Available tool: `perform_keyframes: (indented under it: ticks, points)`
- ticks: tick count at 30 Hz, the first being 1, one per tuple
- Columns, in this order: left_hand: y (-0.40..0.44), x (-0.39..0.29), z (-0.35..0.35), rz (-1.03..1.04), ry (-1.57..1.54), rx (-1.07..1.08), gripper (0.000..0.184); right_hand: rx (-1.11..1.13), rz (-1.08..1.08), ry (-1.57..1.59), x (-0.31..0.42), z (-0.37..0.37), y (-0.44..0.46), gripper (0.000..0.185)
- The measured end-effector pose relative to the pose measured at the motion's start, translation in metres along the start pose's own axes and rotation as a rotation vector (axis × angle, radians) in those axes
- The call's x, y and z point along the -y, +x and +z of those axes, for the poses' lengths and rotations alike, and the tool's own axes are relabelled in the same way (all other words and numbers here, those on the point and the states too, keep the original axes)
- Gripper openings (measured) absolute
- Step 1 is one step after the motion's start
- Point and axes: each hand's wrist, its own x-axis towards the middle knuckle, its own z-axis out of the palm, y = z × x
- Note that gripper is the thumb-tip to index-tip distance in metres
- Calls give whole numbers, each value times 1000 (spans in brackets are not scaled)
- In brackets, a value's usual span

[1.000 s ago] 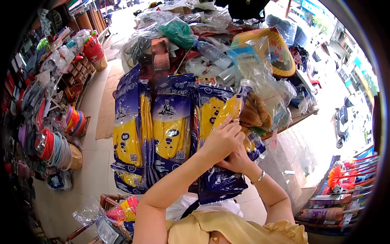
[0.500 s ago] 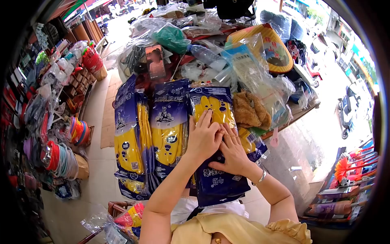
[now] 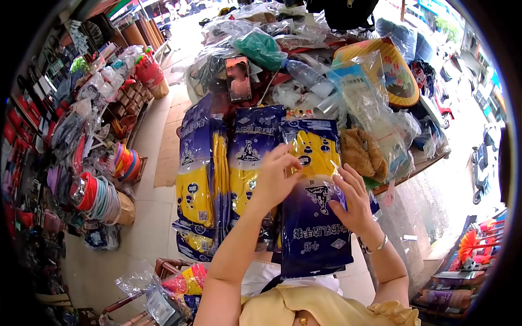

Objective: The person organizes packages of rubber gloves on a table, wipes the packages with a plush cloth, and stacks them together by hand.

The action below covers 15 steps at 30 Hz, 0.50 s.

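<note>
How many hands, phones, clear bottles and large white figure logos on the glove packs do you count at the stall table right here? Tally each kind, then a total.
Hands (left hand, right hand): 2
Phone: 1
Clear bottle: 1
Large white figure logos on the glove packs: 3
Total: 7

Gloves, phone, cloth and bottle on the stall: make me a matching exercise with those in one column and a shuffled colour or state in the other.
Column one:
1. Gloves
2. Phone
3. Cloth
4. Bottle

Column two:
A. Brown and fuzzy
B. Lying on its side
C. Yellow, in packets
D. Screen lit

Right pairs: 1-C, 2-D, 3-A, 4-B
</note>
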Motion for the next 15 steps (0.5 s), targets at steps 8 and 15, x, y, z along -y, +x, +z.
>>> perform_keyframes:
  ticks: [8,15]
  points:
    - [-29,-20,-43,117,192,-293,15,-218,152,-376,-53,-11,19,45]
    - [-76,-30,18,236,322,202,51,3,257,-321,-102,-8,37,24]
